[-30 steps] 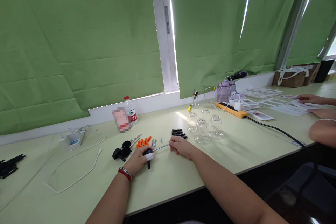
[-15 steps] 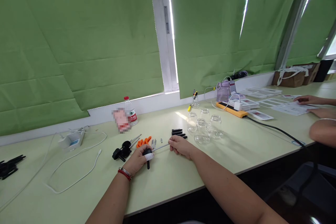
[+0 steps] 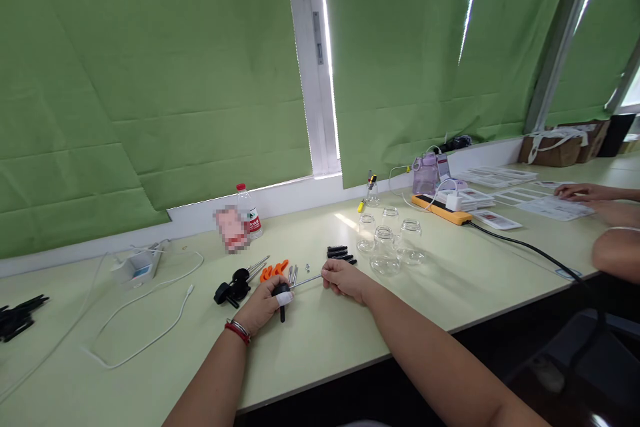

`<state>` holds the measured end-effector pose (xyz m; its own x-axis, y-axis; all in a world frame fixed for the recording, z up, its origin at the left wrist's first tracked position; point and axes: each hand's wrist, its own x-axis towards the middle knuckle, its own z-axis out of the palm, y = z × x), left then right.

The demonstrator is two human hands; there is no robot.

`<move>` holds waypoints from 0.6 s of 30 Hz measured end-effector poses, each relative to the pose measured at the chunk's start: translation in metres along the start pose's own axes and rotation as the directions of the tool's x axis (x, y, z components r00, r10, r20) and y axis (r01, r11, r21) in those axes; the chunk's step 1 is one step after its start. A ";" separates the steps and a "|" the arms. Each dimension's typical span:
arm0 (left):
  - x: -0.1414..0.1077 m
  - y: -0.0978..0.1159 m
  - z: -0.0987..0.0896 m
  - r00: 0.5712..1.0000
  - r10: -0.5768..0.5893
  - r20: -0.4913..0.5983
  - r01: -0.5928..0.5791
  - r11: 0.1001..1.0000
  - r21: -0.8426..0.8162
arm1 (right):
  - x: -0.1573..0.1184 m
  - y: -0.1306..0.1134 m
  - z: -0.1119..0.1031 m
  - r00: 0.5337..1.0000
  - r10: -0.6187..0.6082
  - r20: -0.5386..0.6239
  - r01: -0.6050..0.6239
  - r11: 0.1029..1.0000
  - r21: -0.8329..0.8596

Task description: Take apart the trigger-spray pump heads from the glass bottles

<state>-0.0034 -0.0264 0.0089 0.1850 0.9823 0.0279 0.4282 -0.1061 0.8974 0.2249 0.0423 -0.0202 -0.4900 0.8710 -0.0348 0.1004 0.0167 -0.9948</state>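
My left hand [image 3: 265, 303] is closed round a black knob-like lid [image 3: 281, 289], from which a stubby black handle points toward me. A thin metal rod [image 3: 306, 281] runs from this lid to my right hand [image 3: 343, 276], whose fingers pinch its far end; that tip is hidden. Left of my left hand lie similar black lids [image 3: 241, 283] with metal rods. Just beyond it are orange plastic pieces [image 3: 275, 271], short metal pins [image 3: 293, 274] and tiny metal bits [image 3: 307, 267]. Black bristled brush heads [image 3: 340, 253] rest behind my right hand.
Several clear glass jars [image 3: 384, 253] stand right of my hands. A water bottle [image 3: 254, 217] is at the back. An orange power strip [image 3: 441, 209] trails a black cable rightward. White cables [image 3: 145, 347] lie at left. Another person's hand [image 3: 575, 192] rests on papers at far right.
My hands, the lid and the rod stay almost exactly in place. At far right, the other person's hand has shifted slightly left over the papers.
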 end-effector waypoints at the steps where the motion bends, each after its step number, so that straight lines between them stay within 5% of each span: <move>1: 0.000 0.000 0.000 1.000 -0.002 -0.001 0.002 1.000 0.007 | 0.000 0.000 0.000 1.000 -0.001 0.000 0.001 1.000 0.000; 18: 0.001 -0.004 -0.001 1.000 -0.003 0.006 0.003 0.999 -0.049 | 0.002 0.000 0.001 0.999 0.026 -0.032 -0.027 1.000 -0.006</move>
<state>-0.0057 -0.0245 0.0052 0.1887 0.9818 0.0226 0.3851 -0.0952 0.9179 0.2232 0.0432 -0.0205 -0.4590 0.8866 -0.0580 0.1187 -0.0035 -0.9929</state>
